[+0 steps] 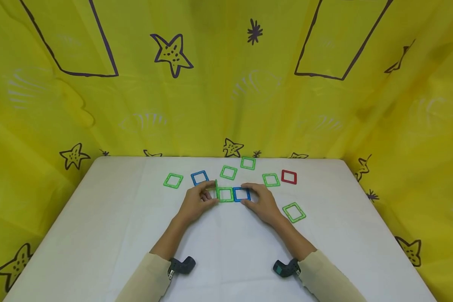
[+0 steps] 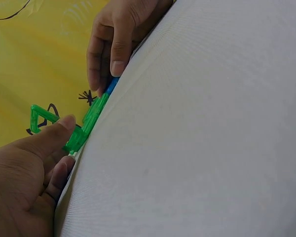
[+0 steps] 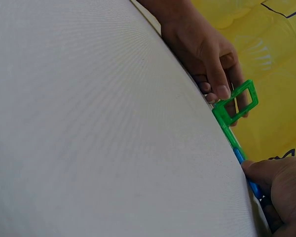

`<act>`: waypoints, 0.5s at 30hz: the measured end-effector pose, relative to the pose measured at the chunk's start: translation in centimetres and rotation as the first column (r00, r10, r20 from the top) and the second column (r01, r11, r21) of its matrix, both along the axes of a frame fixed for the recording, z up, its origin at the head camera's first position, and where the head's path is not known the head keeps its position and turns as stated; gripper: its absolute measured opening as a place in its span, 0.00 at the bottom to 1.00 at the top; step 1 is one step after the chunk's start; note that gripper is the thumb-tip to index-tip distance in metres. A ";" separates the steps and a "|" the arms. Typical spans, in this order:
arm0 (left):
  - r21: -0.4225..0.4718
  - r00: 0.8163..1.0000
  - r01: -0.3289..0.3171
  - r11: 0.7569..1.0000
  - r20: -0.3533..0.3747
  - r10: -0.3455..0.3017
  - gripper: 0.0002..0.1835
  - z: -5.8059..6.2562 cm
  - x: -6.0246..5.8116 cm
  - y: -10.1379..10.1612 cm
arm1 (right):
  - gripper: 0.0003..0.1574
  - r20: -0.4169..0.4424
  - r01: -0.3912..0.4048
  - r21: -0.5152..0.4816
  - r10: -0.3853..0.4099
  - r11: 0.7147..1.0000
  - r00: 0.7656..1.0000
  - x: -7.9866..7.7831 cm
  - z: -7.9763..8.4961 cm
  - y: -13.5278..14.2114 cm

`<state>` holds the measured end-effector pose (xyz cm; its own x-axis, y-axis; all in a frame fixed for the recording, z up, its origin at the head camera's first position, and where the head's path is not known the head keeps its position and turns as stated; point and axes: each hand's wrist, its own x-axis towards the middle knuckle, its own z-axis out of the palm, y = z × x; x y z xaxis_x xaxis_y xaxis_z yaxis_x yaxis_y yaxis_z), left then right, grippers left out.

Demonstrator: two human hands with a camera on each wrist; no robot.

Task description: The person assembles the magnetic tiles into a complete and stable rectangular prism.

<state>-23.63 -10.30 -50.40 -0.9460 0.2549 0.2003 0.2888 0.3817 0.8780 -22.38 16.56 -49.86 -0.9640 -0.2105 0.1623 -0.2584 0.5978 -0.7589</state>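
My left hand pinches a green square magnetic tile that stands upright on the table. This tile meets the left edge of a second green square tile, which lies flat. Edge to edge on that one's right lies a blue square tile, also flat. My right hand grips the blue tile between thumb and fingers at its near and far edges. In the right wrist view the upright green tile shows its open frame, and the left hand's thumb presses near its lower edge.
Loose square tiles lie around the hands: a blue one and a green one at the left, several more green ones behind and right, and a red one at the back right. A yellow patterned curtain hangs behind the white table.
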 end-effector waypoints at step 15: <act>0.004 1.000 -0.002 1.000 0.009 0.002 0.31 0.1 0.2 0.0 | 0.29 -0.007 0.007 -0.001 -0.007 1.000 1.000 0.2 0.0 -0.1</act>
<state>-23.41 -10.30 -50.28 -0.9483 0.2519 0.1930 0.2801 0.3786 0.8822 -22.18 16.45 -49.90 -0.9641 -0.2040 0.1698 -0.2601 0.5984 -0.7578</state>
